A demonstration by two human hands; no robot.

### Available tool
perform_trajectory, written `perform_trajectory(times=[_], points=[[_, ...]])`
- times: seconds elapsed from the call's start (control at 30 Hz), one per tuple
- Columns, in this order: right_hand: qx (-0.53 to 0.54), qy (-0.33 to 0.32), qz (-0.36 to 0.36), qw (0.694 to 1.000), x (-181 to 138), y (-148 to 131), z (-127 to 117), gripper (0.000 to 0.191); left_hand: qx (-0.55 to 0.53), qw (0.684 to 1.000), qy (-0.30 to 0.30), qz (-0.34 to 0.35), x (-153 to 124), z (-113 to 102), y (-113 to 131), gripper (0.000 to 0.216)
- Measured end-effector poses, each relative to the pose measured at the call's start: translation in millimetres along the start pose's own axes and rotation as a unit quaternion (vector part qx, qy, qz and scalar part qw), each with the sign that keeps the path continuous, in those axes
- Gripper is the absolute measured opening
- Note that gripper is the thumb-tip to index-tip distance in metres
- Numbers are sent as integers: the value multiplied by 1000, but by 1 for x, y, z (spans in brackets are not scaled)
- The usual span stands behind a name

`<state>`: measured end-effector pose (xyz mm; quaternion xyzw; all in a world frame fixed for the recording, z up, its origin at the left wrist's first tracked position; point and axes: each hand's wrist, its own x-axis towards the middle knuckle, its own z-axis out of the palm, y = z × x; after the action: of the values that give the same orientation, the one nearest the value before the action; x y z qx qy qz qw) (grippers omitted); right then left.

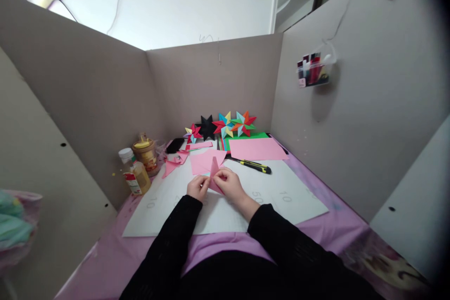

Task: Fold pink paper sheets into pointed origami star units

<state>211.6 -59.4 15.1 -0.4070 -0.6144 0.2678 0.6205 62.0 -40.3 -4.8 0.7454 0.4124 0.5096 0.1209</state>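
Note:
A small folded piece of pink paper [214, 167] is pinched between both hands above the white board. My left hand [198, 188] grips its left side with thumb and fingertips together. On the other side my right hand [230, 184] pinches the same paper, fingers bent over it. One flap stands up between the hands, while another part slants down below them. Flat pink paper [204, 161] lies just behind the hands. Folded pink pieces [172, 164] are heaped to the left, and a black-and-yellow utility knife [256, 166] rests to the right.
Several paper stars [226, 124] lean by the back panel. Pink sheets [258, 148] lie over green ones at back right. A bottle [134, 171], a brown jar [146, 153] and a black phone [175, 145] stand or lie left. Grey panels enclose the table.

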Motion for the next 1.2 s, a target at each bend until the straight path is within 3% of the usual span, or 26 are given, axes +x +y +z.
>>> perform_trajectory(times=[0.07, 0.2, 0.27, 0.43, 0.67, 0.93, 1.2], points=[[19, 5, 15, 1000, -1, 3, 2, 7, -14, 1000, 3, -21, 1, 0, -1, 24], [88, -16, 69, 994, -3, 8, 5, 42, -48, 997, 9, -64, 2, -1, -1, 24], [136, -39, 113, 983, -4, 8, 6, 47, -67, 994, 8, -86, 2, -1, 0, 24], [199, -77, 154, 965, -5, 2, 3, 48, -119, 983, -3, -140, 2, 0, 3, 21], [199, -112, 161, 960, -5, 1, 3, 48, -171, 968, -37, -182, 5, -2, 4, 20], [166, -66, 145, 973, -5, 8, 3, 44, -148, 969, -63, -189, 1, -1, 6, 30], [151, -30, 145, 977, 2, 13, -2, 45, -90, 982, -79, -144, 0, 0, 7, 27]])
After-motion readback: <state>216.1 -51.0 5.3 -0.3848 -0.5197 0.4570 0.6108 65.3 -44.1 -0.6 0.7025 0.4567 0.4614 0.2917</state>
